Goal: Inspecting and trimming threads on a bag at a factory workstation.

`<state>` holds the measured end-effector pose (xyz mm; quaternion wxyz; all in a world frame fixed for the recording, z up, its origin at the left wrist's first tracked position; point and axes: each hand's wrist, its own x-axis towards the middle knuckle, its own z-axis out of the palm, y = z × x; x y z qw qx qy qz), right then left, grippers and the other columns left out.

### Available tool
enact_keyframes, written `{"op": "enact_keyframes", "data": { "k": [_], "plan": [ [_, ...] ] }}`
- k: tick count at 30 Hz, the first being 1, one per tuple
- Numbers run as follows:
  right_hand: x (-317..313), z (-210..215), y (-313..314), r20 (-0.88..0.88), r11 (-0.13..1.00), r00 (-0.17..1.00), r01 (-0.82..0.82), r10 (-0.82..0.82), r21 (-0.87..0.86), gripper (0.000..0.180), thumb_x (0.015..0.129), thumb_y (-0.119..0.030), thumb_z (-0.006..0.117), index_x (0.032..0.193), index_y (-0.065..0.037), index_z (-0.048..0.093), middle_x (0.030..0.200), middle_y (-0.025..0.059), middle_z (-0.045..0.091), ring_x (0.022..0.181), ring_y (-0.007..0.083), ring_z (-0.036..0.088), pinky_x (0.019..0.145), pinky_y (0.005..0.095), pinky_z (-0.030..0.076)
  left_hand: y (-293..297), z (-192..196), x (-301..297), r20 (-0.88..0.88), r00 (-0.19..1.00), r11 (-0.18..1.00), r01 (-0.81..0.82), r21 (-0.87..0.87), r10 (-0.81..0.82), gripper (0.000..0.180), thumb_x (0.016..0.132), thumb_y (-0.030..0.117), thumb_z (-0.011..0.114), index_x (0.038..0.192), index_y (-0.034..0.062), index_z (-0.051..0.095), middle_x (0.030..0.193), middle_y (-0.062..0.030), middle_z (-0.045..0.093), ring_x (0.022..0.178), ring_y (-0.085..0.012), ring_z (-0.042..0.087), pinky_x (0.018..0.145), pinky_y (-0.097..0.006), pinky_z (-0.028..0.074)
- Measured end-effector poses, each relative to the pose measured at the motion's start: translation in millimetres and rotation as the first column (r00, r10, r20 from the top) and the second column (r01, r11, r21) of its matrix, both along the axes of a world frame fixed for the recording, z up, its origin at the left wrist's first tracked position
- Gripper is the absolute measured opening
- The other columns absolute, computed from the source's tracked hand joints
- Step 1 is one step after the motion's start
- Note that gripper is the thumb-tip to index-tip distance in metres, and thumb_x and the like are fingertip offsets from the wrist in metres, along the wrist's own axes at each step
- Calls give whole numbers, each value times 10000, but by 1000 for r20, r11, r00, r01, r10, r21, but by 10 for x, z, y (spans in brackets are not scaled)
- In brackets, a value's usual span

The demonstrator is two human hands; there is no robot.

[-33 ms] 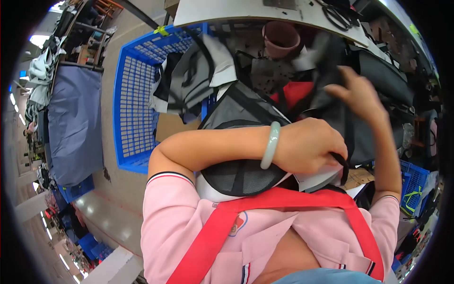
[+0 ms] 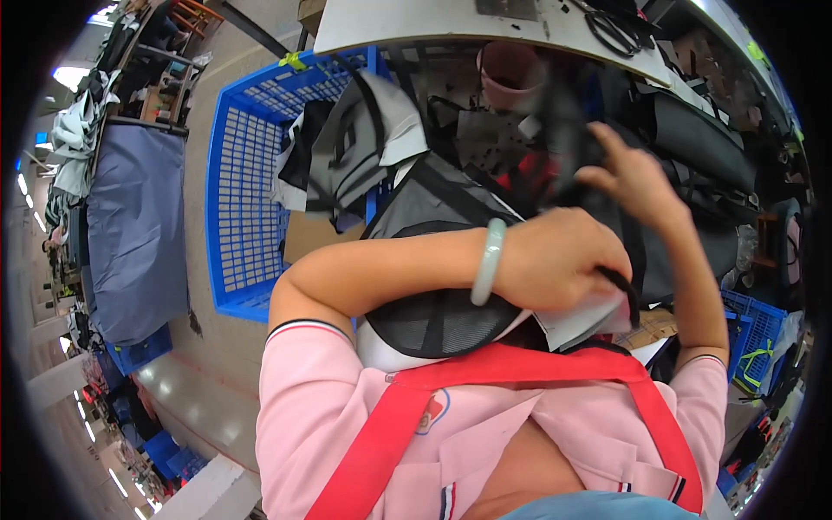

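Note:
My left hand, with a pale green bangle on its wrist, is closed around the black edging of a sewn fabric piece. Below its fingers hangs a white-and-grey flap of the work. Under my left forearm lies a grey and black bag panel with black webbing and a mesh part. My right hand is raised to the right, thumb and forefinger apart, the other fingers hidden. Just left of it, a dark fabric piece is smeared by motion.
A blue plastic crate with grey fabric pieces stands on the left. Ahead are a white tabletop with black scissors and a pink bucket beneath it. Black padded pieces are stacked right; another blue crate stands lower right.
My right hand has moved slightly left and down. The dark fabric beside it has swung left, covering more of the red piece and bucket. My left hand keeps its grip.

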<state>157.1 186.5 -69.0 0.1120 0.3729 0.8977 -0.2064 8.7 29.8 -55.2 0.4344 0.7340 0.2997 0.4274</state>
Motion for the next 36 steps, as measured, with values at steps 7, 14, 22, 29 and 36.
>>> {"op": "enact_keyframes", "data": {
  "k": [7,14,22,29,36],
  "plan": [
    [-3,472,-88,-676,811,726,-317,-126,-492,360,929,-170,561,1223,38,575,1060,50,654,982,83,558,902,256,440,359,357,-730,26,919,841,-347,-415,393,215,862,55,649,1059,-29,663,930,-16,669,856,-71,593,763,-220,491],
    [-376,362,600,-574,774,797,-242,-186,-586,362,903,-238,643,1148,27,622,931,-13,632,868,68,522,820,228,433,914,268,-1149,79,922,805,-287,-520,380,259,863,111,683,1097,-1,673,933,-11,672,838,-69,591,789,-216,481],
    [-876,586,1186,-589,838,785,-182,-190,-514,405,874,-358,663,1061,1,676,848,5,642,783,72,567,746,233,444,1556,264,-1734,-61,912,800,-386,-458,405,329,900,192,655,1191,37,644,1001,-33,675,863,-91,619,810,-207,481],
    [-1146,526,1567,-570,856,789,-118,-227,-504,660,841,-415,696,1260,69,538,1068,90,638,949,129,600,857,249,449,1988,139,-1977,-162,863,772,-501,-392,478,384,908,252,641,1223,34,629,1010,-42,678,854,-100,628,799,-192,475],
    [-1299,461,1732,-587,914,767,-2,-259,-406,796,831,-446,704,1365,74,425,1218,168,579,1050,193,597,910,288,454,2262,-25,-2181,-56,869,769,-463,-442,491,381,910,252,638,1222,33,631,1037,-54,666,892,-106,608,832,-197,458]
  ]
}}
